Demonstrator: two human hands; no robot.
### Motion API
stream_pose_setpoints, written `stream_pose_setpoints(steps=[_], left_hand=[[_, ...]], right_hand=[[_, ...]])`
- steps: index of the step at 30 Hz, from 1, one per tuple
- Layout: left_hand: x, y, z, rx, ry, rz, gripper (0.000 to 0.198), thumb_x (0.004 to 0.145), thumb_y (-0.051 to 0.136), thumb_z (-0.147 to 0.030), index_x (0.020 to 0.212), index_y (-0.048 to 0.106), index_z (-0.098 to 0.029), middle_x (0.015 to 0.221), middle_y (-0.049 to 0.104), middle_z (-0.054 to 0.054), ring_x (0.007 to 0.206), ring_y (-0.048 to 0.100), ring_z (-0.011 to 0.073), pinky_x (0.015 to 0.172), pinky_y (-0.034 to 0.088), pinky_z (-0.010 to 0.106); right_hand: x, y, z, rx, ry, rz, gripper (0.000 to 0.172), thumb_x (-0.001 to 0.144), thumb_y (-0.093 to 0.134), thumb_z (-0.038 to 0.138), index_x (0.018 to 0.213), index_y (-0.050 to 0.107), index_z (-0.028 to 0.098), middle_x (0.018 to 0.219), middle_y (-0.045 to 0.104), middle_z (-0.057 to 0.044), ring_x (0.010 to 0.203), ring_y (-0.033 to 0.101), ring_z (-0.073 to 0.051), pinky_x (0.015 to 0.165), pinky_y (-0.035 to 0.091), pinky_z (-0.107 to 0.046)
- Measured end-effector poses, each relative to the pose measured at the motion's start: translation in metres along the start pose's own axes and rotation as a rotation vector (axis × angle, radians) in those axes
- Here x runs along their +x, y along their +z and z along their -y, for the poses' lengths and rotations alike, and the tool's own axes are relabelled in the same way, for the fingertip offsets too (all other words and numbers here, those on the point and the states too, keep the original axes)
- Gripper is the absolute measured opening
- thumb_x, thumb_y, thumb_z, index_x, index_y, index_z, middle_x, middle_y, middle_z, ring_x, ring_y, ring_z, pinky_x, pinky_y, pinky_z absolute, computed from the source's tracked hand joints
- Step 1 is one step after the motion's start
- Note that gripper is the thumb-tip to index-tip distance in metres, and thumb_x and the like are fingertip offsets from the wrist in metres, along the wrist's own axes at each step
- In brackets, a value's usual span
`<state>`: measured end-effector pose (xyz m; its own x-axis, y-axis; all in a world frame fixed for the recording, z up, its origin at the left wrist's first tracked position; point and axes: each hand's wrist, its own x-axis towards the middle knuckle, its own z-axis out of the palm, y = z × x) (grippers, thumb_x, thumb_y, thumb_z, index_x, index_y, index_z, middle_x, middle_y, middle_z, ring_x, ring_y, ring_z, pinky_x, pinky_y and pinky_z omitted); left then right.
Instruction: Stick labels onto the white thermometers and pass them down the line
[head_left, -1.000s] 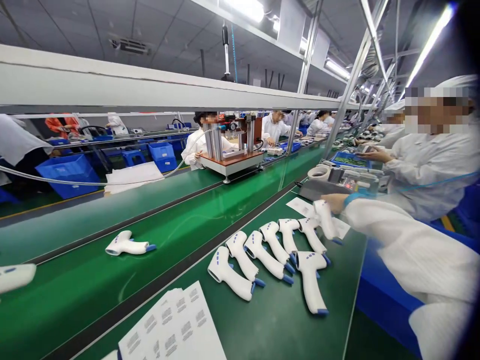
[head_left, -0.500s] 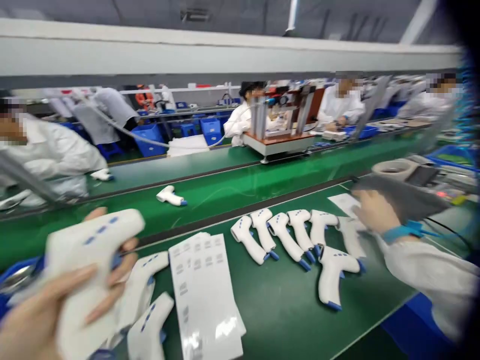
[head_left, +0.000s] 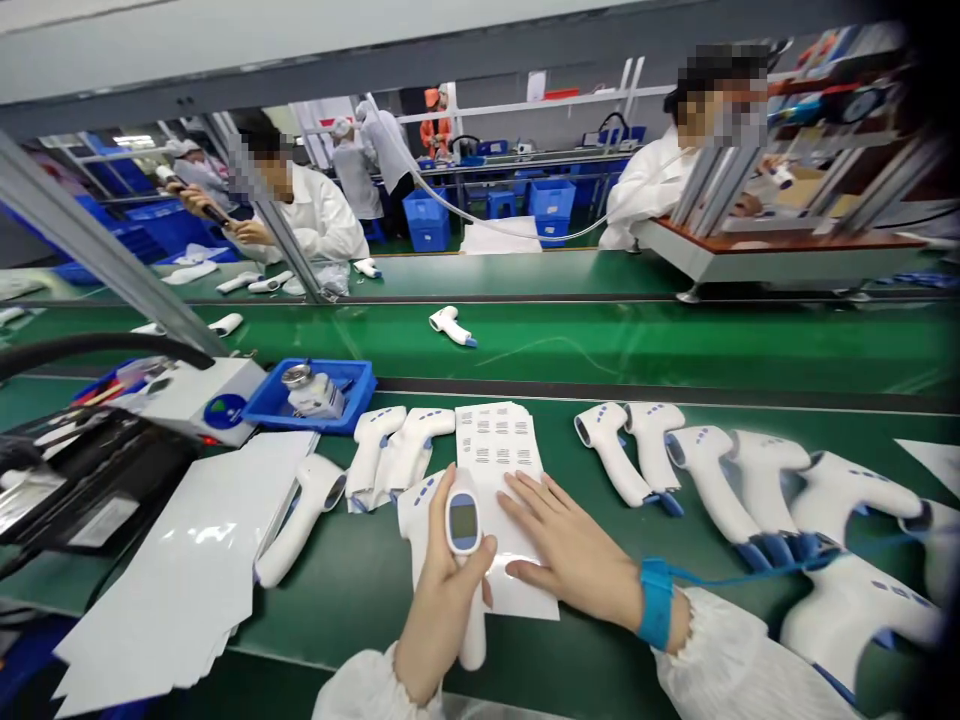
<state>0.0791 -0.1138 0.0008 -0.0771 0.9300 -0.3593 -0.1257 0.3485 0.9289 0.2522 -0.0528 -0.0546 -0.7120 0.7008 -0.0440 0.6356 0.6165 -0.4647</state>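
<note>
**Left hand [head_left: 442,610] gripping an infrared thermometer [head_left: 465,530] over a label sheet [head_left: 499,450]**

The left hand is wrapping its fingers around the white handle, holding the glossy unit upright with its blue-rimmed display facing up, just above the paper sheet. The right hand [head_left: 570,545] is pressing flat on that sheet, its fingers spread open and gripping nothing, with a blue wrist strap [head_left: 655,603] circling the wrist. On the green tabletop [head_left: 360,620], white thermometers [head_left: 705,470] are lying in a loose row to the right, and other thermometers [head_left: 409,450] are sitting to the left, near a stack of white sheets [head_left: 180,560] and a blue tray [head_left: 330,420]. Rows of small labels are filling the sheet; how many units are done and how many are left, the picture is not showing.
</note>
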Motion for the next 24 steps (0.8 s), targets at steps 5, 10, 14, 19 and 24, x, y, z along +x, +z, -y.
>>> stream_pose_setpoints(steps=[5,10,14,19,24], left_hand=[[0.01,-0.004,0.011,-0.086,-0.064,0.05,0.08,0.087,0.06,-0.041,0.149,0.011,-0.039,0.128,0.048,0.01,0.051,0.047,0.0048,0.05,0.049,0.025],[0.019,-0.013,0.019,-0.152,0.045,-0.036,0.076,0.086,0.062,-0.037,0.148,0.018,-0.039,0.122,0.05,0.005,0.09,0.063,0.0168,0.073,0.057,0.029],[0.024,-0.015,0.026,-0.181,0.035,0.019,0.074,0.088,0.062,-0.036,0.147,0.018,-0.04,0.134,0.047,0.005,0.114,0.059,0.0231,0.097,0.05,0.04],[0.025,-0.011,0.032,-0.082,0.04,0.017,0.073,0.088,0.061,-0.039,0.149,0.021,-0.037,0.143,0.043,0.008,0.126,0.051,0.0291,0.105,0.042,0.042],[0.025,-0.009,0.032,-0.048,0.058,0.05,0.071,0.09,0.058,-0.04,0.149,0.02,-0.034,0.145,0.043,0.008,0.131,0.047,0.0297,0.105,0.042,0.042]], right_hand=[[0.0,-0.017,-0.013,-0.008,-0.039,0.053,0.066,0.088,0.058,0.045,0.147,0.037,0.022,0.157,0.028,-0.009,0.146,0.02,-0.031,0.118,0.02,-0.056],[-0.003,-0.018,0.005,0.081,-0.015,-0.036,0.032,0.089,0.058,0.022,0.121,0.061,0.021,0.137,0.054,-0.009,0.128,0.048,-0.027,0.104,0.042,-0.047],[-0.008,0.007,0.025,0.206,0.141,-0.18,0.012,0.09,0.058,0.016,0.09,0.069,0.021,0.099,0.069,-0.004,0.092,0.063,-0.021,0.079,0.049,-0.037],[-0.011,0.029,0.028,0.298,0.181,-0.321,0.011,0.088,0.063,0.015,0.089,0.069,0.023,0.098,0.07,-0.002,0.093,0.062,-0.021,0.081,0.044,-0.038],[-0.005,0.028,0.029,0.341,0.214,-0.31,0.01,0.087,0.065,0.015,0.082,0.068,0.023,0.095,0.07,-0.001,0.093,0.061,-0.021,0.081,0.041,-0.038]])
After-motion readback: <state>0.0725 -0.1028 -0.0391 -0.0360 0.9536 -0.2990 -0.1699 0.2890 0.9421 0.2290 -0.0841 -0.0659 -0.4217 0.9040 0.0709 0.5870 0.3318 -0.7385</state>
